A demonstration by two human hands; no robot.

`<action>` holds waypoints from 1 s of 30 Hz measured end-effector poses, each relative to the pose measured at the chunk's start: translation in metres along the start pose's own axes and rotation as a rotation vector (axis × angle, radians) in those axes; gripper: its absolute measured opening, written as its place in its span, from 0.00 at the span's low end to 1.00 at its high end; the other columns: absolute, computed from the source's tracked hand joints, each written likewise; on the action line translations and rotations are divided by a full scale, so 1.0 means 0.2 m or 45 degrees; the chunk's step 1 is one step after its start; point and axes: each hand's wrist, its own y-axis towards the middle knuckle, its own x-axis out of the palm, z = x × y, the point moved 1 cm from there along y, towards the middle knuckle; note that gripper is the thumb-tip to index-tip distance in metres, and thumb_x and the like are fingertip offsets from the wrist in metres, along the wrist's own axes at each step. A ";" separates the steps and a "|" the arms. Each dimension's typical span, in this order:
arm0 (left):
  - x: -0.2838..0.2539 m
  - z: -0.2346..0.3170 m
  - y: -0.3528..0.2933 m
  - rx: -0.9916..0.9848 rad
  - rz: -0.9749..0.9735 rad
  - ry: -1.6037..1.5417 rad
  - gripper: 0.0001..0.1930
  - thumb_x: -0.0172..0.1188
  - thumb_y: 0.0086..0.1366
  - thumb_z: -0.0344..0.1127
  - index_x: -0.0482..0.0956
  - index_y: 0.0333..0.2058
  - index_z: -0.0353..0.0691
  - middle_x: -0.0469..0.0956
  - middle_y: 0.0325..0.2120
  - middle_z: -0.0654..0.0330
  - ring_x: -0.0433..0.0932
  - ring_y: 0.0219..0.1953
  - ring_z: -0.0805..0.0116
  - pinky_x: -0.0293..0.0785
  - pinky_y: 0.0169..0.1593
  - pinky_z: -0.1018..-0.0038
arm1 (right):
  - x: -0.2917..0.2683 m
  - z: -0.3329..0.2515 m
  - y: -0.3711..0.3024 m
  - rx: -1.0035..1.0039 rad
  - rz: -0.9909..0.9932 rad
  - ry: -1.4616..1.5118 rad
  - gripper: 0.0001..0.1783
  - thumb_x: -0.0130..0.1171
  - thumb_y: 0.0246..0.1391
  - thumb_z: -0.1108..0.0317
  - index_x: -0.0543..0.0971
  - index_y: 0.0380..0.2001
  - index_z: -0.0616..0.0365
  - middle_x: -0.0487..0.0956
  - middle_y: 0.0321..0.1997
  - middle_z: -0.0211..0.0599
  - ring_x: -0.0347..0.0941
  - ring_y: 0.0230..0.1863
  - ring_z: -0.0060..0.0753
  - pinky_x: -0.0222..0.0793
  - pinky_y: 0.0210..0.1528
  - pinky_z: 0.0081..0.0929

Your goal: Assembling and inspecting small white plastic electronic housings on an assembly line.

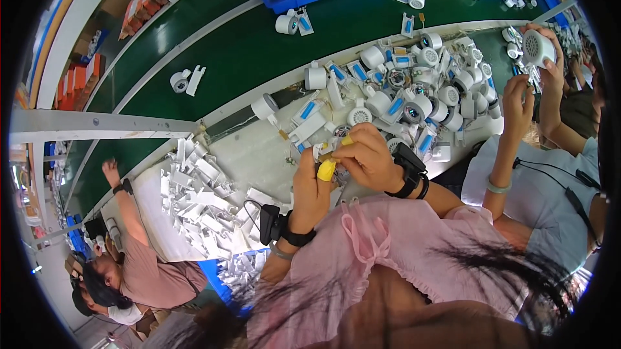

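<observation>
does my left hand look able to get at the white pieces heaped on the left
Likely yes: the white pieces lie exposed to the left of your left hand, with nothing visible blocking the way, though it seems occupied.

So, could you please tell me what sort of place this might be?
Probably a factory assembly line: a long green belt bearing white devices, more heaped on the bench, and co-workers on both sides.

Pink top (420, 239), 2 black wristbands (299, 238)
</observation>
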 end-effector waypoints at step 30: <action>-0.98 -0.42 0.91 -0.224 0.445 -0.131 0.19 0.43 0.71 0.45 0.65 0.50 0.36 0.78 0.33 0.53 0.78 0.26 0.67 0.76 0.25 0.71 | 0.03 0.13 -0.07 0.312 -0.302 -0.055 0.18 0.59 0.45 0.76 0.75 0.43 0.56 0.72 0.48 0.42 0.71 0.45 0.47 0.70 0.44 0.36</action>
